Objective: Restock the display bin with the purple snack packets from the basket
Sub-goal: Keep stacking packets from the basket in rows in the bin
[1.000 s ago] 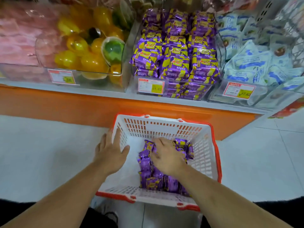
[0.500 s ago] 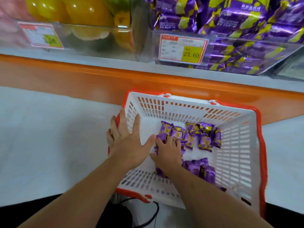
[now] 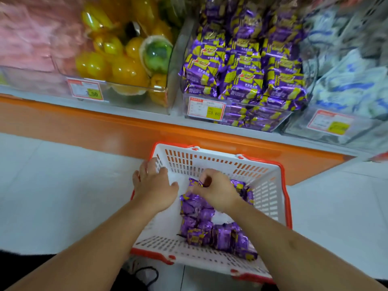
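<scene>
Left hand (image 3: 154, 189) flat with straight fingers on the basket (image 3: 270, 192) left rim, right hand (image 3: 214, 191) curled around purple snack packets (image 3: 201, 223) inside, display bin (image 3: 247, 117) beyond its far edge

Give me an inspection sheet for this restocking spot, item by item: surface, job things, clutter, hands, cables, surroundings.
Surface: pale tiled floor, with the basket standing on it.
Job's things: purple snack packets lie loose in the white, red-rimmed basket; the display bin above is well filled with matching packets.
Clutter: nothing seen.
Hands: left hand rests open on the basket's left rim; right hand curls round packets inside.
Cables: a black cord on the floor near the basket.
Surroundings: orange shelf base; yellow treats left, blue-white packets right; price tags, one reading 23.60.
</scene>
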The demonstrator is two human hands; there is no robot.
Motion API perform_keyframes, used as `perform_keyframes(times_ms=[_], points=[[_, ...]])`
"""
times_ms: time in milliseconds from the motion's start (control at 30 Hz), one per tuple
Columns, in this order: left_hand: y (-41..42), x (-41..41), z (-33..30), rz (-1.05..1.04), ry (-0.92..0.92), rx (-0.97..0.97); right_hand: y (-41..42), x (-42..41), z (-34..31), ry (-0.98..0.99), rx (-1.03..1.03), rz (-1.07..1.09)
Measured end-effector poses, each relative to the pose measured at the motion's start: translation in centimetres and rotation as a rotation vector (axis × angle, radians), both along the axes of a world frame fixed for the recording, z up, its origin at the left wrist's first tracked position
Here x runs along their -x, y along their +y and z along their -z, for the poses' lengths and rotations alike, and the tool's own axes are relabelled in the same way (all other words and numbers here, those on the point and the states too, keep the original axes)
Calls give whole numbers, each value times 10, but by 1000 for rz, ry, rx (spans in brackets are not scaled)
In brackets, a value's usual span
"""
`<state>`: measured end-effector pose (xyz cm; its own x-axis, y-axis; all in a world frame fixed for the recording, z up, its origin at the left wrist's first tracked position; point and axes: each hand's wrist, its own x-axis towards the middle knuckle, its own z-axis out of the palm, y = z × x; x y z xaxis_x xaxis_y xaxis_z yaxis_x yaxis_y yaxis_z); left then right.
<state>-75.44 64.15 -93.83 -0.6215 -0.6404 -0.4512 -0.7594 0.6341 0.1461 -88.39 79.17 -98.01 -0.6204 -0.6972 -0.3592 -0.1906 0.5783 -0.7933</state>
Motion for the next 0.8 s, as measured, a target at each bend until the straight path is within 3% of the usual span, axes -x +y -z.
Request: perform_keyframes(times_ms=[67, 100, 200, 267, 300, 367, 500, 800], points=[[2, 16, -30, 4, 131, -82, 2, 13, -45, 37, 98, -6], [4, 24, -50, -49, 196, -217, 4, 18, -70, 63, 151, -19], [13, 40, -107, -380, 350, -852, 16, 23, -143, 140, 276, -76], [16, 41, -141, -396, 422, -1172, 28, 23, -182, 197, 332, -115], [16, 42, -154, -348, 478, -1234, 33, 23, -197, 239, 359, -135], [16, 43, -176, -254, 621, -1214, 44, 26, -216, 361, 396, -168], [15, 47, -199, -152, 807, -995, 56, 34, -230, 585, 422, -227], [20, 56, -214, 157, 869, -620, 36, 54, -233, 608, 414, -173]])
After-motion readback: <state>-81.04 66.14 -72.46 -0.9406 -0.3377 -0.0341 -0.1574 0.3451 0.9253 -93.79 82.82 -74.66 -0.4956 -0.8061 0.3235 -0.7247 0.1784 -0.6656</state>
